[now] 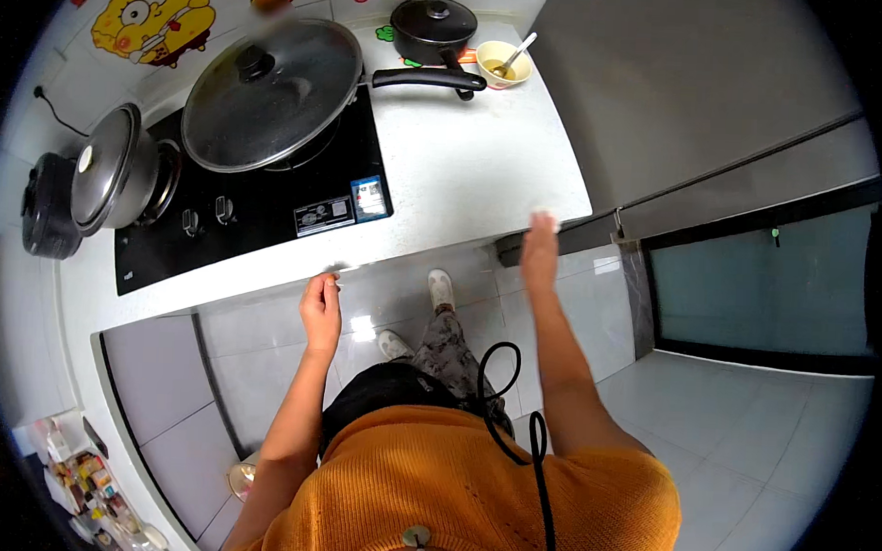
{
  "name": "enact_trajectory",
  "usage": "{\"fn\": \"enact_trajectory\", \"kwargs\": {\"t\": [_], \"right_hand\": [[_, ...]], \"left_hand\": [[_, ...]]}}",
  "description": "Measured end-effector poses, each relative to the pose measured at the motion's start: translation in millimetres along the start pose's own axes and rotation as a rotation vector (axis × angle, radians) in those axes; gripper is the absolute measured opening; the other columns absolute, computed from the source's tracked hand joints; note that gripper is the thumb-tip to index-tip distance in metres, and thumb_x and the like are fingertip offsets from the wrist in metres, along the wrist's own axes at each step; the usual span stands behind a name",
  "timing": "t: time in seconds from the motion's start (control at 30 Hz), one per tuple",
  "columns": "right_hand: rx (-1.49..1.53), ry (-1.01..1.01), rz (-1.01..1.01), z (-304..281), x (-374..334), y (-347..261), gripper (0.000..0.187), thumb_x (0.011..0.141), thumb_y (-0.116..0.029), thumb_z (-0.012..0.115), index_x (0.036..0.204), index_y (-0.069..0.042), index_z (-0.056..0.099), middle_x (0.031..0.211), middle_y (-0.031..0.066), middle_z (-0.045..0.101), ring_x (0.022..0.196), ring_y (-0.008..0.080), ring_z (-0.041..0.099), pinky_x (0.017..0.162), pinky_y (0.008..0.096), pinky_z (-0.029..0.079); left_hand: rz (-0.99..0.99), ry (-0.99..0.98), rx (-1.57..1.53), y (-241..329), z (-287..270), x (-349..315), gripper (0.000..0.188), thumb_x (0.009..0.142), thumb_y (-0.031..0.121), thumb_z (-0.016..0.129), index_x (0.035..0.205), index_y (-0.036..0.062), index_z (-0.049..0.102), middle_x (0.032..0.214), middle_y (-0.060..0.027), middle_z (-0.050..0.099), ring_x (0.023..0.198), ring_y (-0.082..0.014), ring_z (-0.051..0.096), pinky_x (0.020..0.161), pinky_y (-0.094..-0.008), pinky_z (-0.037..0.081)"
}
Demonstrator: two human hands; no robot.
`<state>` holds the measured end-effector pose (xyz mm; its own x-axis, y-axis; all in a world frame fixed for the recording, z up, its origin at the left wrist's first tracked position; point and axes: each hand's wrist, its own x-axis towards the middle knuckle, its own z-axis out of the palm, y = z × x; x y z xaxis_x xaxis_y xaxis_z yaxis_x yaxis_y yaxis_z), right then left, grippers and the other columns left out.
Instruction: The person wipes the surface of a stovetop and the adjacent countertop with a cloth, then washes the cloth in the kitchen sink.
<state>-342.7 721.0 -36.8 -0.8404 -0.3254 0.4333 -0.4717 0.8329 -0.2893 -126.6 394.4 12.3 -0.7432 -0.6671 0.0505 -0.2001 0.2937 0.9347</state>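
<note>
My left hand (320,312) is just in front of the counter's front edge, below the cooktop. Its fingers are curled together; whatever they may pinch is too small to make out. Farther right, my right hand (540,252) reaches to the counter's front right corner with fingers stretched out, slightly blurred. Its nearest thing is the white countertop (474,170). On the black cooktop (258,232) sits a large wok with a glass lid (272,100), its black handle pointing right. A lidded steel pot (109,172) stands on the left burner.
Behind the wok handle are a small black lidded pan (433,30) and a cream bowl (500,66) with a spoon in it. A dark lidded pot (50,206) stands far left. A grey cabinet-like panel (700,90) borders the counter's right; bottles and jars (98,502) lie lower left.
</note>
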Motion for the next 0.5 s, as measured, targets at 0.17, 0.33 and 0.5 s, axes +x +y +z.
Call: {"fn": "enact_trajectory", "kwargs": {"t": [0.17,0.33,0.5], "right_hand": [[0.095,-0.020,0.305,-8.2,32.3,78.6,0.043,0.093,-0.018,0.037,0.129,0.006,0.038,0.138,0.0241,0.031,0.130,0.0385,0.024,0.107,0.0422,0.021],[0.270,0.296,0.564,34.6,36.1,66.5,0.046,0.092,-0.017,0.033,0.130,0.008,0.032,0.138,0.0338,0.018,0.130,0.0440,0.019,0.106,0.0432,0.020],[0.540,0.345,0.674,62.0,11.9,-18.9,0.049,0.092,-0.014,0.034,0.135,0.007,0.023,0.143,0.0299,0.009,0.133,0.0383,0.016,0.107,0.0383,0.018]], "left_hand": [[-0.021,-0.070,0.041,-0.7,9.9,-5.7,0.017,0.089,0.014,0.049,0.087,0.0002,0.059,0.076,-0.0088,0.058,0.065,-0.0159,0.053,0.061,-0.0275,0.043],[-0.007,-0.044,0.030,0.0,4.3,-3.9,0.022,0.093,0.019,0.046,0.088,0.0008,0.058,0.071,-0.0019,0.053,0.061,-0.0075,0.045,0.056,-0.0217,0.039],[-0.083,0.033,-0.022,-2.1,-18.4,-8.9,0.024,0.093,0.021,0.046,0.089,0.0010,0.058,0.071,-0.0017,0.054,0.061,-0.0074,0.045,0.056,-0.0217,0.039]]}}
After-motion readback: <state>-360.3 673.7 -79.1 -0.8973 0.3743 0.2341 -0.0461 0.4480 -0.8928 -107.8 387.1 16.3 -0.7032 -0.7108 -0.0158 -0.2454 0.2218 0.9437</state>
